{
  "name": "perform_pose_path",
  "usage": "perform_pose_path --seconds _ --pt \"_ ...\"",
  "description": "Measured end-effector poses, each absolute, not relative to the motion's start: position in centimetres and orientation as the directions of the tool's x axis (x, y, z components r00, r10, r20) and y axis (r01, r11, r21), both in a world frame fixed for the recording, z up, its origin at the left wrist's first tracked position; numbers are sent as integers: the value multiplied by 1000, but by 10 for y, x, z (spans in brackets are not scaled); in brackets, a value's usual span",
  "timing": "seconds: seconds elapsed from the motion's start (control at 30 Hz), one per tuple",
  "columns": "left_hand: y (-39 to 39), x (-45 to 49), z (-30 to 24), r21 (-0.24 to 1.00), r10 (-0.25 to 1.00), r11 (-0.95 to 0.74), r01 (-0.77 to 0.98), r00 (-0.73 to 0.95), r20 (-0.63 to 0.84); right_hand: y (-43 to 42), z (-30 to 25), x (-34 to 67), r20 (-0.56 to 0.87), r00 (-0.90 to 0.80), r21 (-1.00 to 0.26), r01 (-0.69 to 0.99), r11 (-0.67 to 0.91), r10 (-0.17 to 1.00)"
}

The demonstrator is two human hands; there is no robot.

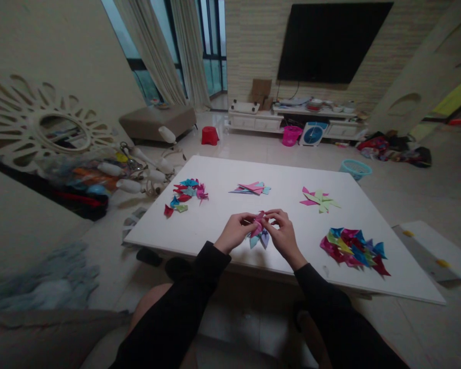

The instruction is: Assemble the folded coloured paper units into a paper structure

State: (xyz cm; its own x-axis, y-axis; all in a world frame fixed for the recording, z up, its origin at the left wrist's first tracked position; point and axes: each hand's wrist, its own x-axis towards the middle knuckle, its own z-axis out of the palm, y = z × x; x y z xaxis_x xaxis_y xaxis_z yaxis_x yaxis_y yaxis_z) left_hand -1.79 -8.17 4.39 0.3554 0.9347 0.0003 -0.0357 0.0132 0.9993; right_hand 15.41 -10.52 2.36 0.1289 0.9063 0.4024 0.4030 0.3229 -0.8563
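Note:
Both my hands pinch a pink piece of folded paper above the front part of the white table. My left hand grips it from the left with thumb and fingers. From the other side my right hand closes on it, fingertips bent over its top. Just below the pink paper, light blue and lavender folded paper pieces show their points; I cannot tell whether they touch it. My fingers partly hide the pink piece, so its full shape is unclear.
Colourful folded papers lie at the table's left. Flat pink and blue folded strips sit behind my hands, pink and green ones at back right. A larger pile of shiny folded papers is near the right front edge.

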Motion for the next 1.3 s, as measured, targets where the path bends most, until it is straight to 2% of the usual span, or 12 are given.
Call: perform_pose_path --seconds 0.2,0.5,0.9,1.3 --pt "-77 -21 42 998 939 46 -44 342 -29 -103 22 153 402 115 -857 397 329 909" --pt "-76 -27 44 988 940 -127 85 329 92 -104 22 153 448 55 -823 414 388 892" --pt "-76 -26 45 963 946 -182 198 304 116 -105 23 155 456 44 -809 437 393 889" --pt "-75 -28 51 974 955 -172 151 267 127 -105 27 157 440 57 -802 474 364 896"
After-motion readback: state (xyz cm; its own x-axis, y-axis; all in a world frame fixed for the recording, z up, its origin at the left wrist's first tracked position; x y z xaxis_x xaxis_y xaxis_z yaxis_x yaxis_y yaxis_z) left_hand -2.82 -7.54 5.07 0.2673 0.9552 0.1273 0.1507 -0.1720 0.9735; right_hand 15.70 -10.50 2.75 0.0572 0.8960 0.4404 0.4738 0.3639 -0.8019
